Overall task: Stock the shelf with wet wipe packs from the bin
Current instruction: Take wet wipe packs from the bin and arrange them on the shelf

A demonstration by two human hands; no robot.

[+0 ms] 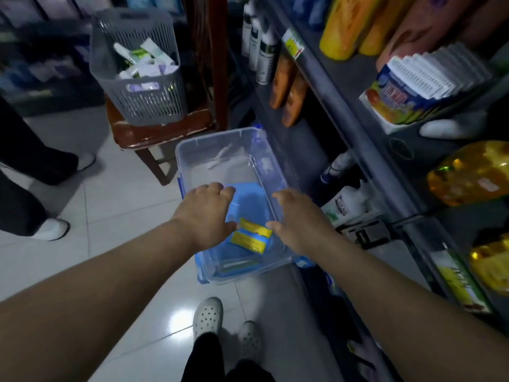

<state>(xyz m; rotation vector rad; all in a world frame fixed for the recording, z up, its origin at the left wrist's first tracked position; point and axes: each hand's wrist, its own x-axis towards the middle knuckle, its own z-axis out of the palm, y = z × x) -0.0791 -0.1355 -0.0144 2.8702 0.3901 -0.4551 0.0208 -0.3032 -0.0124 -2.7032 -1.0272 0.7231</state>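
Observation:
A clear plastic bin [192, 150] with blue latches sits on the tiled floor beside the shelf [355, 78]. In its near half lie blue wet wipe packs [252, 235] with yellow labels. My left hand [205, 213] and my right hand [297, 219] reach down into the bin, one on each side of the packs. Both thumbs touch the yellow labels and the fingers bend loosely over the blue packs. No firm hold shows. On the shelf at the upper right stands a row of similar packs [407, 89] on edge.
A grey slotted basket [143, 97] of small packs stands on a wooden chair [154, 130] behind the bin. Another person's legs and white shoes [52, 230] are at the left. My own feet [209, 315] are just before the bin. Bottles fill the shelves.

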